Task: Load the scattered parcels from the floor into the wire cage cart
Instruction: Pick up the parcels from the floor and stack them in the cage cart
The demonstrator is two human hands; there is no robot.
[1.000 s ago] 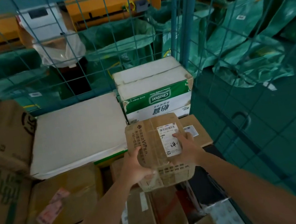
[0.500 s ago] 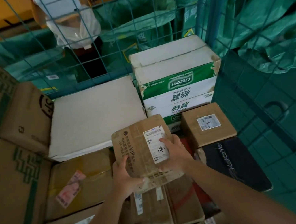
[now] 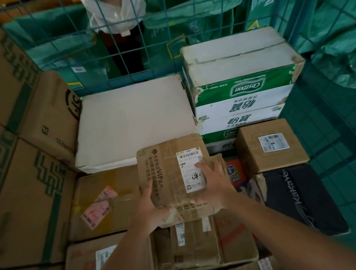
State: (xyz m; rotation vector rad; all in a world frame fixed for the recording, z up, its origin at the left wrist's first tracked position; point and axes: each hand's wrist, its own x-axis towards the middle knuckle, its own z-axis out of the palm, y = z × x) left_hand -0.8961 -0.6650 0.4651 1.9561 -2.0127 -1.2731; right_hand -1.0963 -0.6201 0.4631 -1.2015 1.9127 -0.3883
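Both bare forearms reach up from the bottom edge toward frame center. Left hand (image 3: 151,202) grips the parcel's (image 3: 166,173) left side, thumb up along it. Right hand (image 3: 214,181) grips its right side, fingers spread over the top.

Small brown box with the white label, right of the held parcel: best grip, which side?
Take the small brown box from above, fingers across its near and far faces. Its top is free and it sits on the black KaKaYe parcel. The cage mesh runs close along its right side, and the green-and-white cartons crowd its far-left corner.
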